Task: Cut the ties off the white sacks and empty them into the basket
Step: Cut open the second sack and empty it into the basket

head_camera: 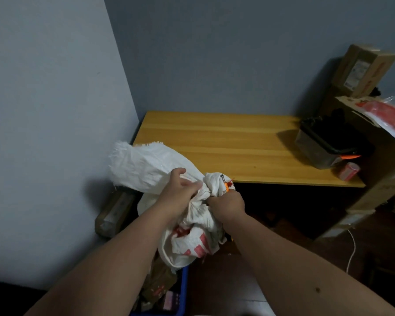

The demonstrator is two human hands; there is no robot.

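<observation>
Head view shows, nearest, a blue basket [183, 290] of parcels directly under a white woven sack [192, 215], soft, crumpled and light-looking, best held at its gathered neck. There the left hand [180, 188] has its grip bunched on the cloth, while the right hand [228, 201] is clenched around an orange-handled cutter [226, 184]. Red sack print is unreadable; beyond, the wooden worktop [214, 142] carries a dark box [328, 144].

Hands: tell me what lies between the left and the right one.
In the head view, the bunched neck of the white sack lies between the left hand and the right hand; both grip it.
</observation>
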